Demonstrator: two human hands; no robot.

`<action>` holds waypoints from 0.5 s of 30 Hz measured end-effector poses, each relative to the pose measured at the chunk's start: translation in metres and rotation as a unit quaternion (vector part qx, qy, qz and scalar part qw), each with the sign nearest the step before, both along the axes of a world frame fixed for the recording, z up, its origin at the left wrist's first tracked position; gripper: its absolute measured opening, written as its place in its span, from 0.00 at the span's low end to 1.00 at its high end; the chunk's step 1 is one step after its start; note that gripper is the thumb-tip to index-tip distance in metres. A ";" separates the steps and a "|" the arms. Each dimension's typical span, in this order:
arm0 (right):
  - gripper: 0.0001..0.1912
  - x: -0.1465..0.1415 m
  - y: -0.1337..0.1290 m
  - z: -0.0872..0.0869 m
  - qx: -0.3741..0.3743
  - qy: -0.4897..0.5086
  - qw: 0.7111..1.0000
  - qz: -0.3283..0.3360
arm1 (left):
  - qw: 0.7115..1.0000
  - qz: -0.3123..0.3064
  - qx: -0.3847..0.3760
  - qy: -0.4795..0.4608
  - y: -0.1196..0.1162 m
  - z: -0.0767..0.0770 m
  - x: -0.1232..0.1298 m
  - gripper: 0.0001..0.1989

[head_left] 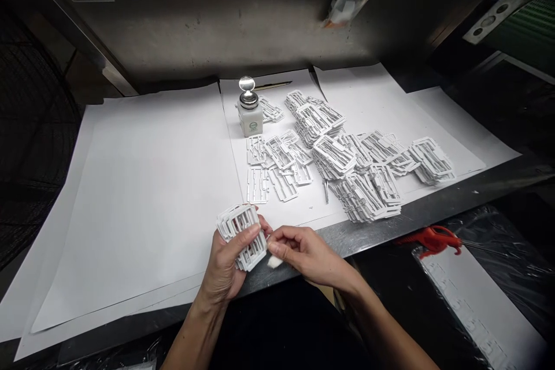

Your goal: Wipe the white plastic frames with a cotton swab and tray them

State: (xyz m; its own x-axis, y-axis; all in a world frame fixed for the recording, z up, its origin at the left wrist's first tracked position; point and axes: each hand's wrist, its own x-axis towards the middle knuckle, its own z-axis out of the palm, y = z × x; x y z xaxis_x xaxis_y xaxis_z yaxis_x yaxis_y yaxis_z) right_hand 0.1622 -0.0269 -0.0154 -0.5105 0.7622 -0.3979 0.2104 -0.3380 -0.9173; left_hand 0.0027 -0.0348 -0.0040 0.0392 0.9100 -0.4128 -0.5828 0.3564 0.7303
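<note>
My left hand (229,263) grips a stack of white plastic frames (243,234), thumb across the top piece and fingers behind. Close against the stack's right edge is my right hand (299,251), its thumb and fingertips pinched on a small white cotton wad (274,262). Both hands are over the front edge of the bench. Beyond them, several loose white frames (257,186) lie on the paper. Higher piles of the same frames (362,196) spread out to the right. How many pieces the held stack has is hard to tell.
A white dispenser bottle (250,118) with its metal lid up stands behind the loose frames. A small metal tip (326,191) lies by the piles. White paper (151,185) covers the bench. At lower right, a red air gun (433,240) sits near a plastic-wrapped tray (477,306).
</note>
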 end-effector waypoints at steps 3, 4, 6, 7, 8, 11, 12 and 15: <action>0.17 0.009 0.016 0.006 0.043 -0.095 0.992 -0.078 | 0.999 0.003 -0.036 -0.025 0.000 -0.002 -0.005 0.12; 0.17 0.013 0.023 0.008 0.070 -0.152 0.980 -0.110 | 0.999 0.007 -0.048 -0.024 0.001 -0.002 -0.007 0.14; 0.16 0.021 0.036 0.010 0.119 -0.261 0.945 -0.160 | 0.997 0.013 -0.070 -0.009 0.002 -0.002 -0.009 0.16; 0.15 0.024 0.041 0.010 0.133 -0.299 0.929 -0.173 | 0.997 0.015 -0.080 0.003 0.002 -0.002 -0.010 0.17; 0.14 0.026 0.045 0.010 0.138 -0.321 0.920 -0.178 | 0.996 0.018 -0.089 0.014 0.003 -0.002 -0.010 0.18; 0.13 0.026 0.053 0.005 0.134 -0.336 0.916 -0.175 | 0.993 0.028 -0.110 0.039 0.006 -0.002 -0.010 0.19; 0.13 0.024 0.055 0.003 0.133 -0.339 0.915 -0.175 | 0.992 0.029 -0.116 0.044 0.007 -0.001 -0.010 0.19; 0.11 0.016 0.058 -0.005 0.131 -0.347 0.911 -0.178 | 0.990 0.027 -0.127 0.051 0.009 -0.001 -0.009 0.19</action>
State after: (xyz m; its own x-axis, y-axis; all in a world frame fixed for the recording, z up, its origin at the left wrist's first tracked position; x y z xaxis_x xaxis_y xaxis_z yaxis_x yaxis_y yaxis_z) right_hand 0.1785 0.0310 -0.0205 0.0930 0.9456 -0.3118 0.6911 -0.2867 -0.6635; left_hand -0.0067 -0.0256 -0.0045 -0.0599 0.7753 -0.6287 -0.5342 0.5072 0.6763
